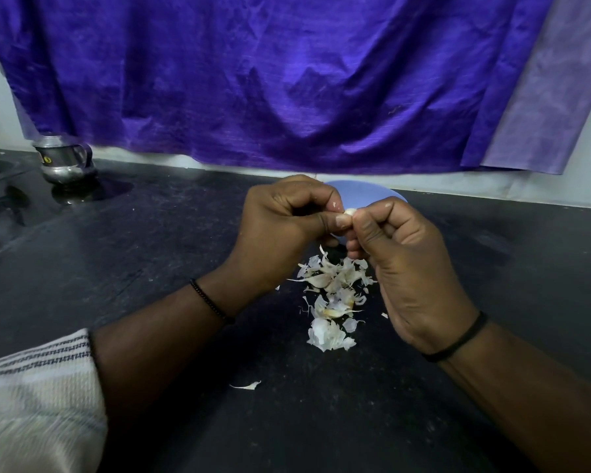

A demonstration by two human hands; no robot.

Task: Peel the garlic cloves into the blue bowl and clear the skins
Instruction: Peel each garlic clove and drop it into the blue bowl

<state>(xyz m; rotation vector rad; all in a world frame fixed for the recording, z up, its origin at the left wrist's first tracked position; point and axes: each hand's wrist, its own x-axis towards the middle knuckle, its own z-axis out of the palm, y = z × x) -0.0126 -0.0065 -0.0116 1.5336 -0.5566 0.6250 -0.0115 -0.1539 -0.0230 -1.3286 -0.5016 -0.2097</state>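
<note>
Nearest the camera, a striped woven sleeve covers the person's left forearm, and a lone curl of skin lies on the dark, matte, speckled table. Beyond it, between the wrists, sits a loose heap of garlic skins: thin, papery, white flakes, with what may be a few unpeeled pieces mixed in, though that is hard to tell.

Above the heap the two hands meet. The left hand and the right hand both have fingers curled, thumb and forefinger tips pinching one small, pale garlic clove from either side; its long axis appears to run roughly left to right between them. Neither hand is clearly nearer to it.

The blue bowl, smooth and round, lies just behind the hands, mostly hidden, its contents unseen. So the peeled clove's drop is judged a short forward reach, the skins falling toward the person.

Farther left stands a shiny steel jug; a creased purple cloth hangs behind.
</note>
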